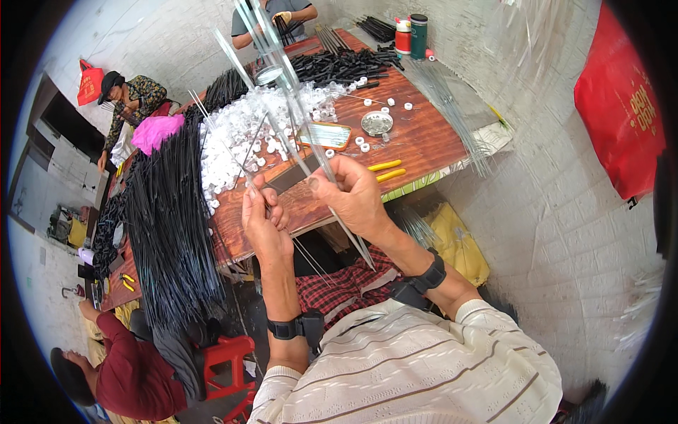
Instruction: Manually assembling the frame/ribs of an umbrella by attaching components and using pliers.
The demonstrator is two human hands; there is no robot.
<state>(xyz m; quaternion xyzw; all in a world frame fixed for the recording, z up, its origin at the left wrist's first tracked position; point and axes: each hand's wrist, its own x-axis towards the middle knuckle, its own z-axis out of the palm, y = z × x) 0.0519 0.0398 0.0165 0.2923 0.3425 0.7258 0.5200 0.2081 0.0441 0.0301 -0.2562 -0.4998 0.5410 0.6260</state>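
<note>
Above the near edge of the brown table, my right hand [353, 194] is closed around a few long clear plastic rods [284, 71], which slant from the top of the view down past my lap. My left hand [267, 215] is beside it, fingertips pinched on thin rods [239, 164]; their thin ends seem to run out below the hand. A dark flat block [291, 178] shows on the table behind my hands. Beyond them spreads a heap of small white plastic caps [229, 152]. Yellow-handled pliers [387, 171] lie right of my right hand.
Long black rods [166, 212] hang over the table's left edge. Farther back are a shallow tray [325, 147], a round metal dish [376, 132], black tubes [339, 67] and two bottles [418, 37]. Co-workers sit left and far; a red plastic stool [229, 357] stands lower left.
</note>
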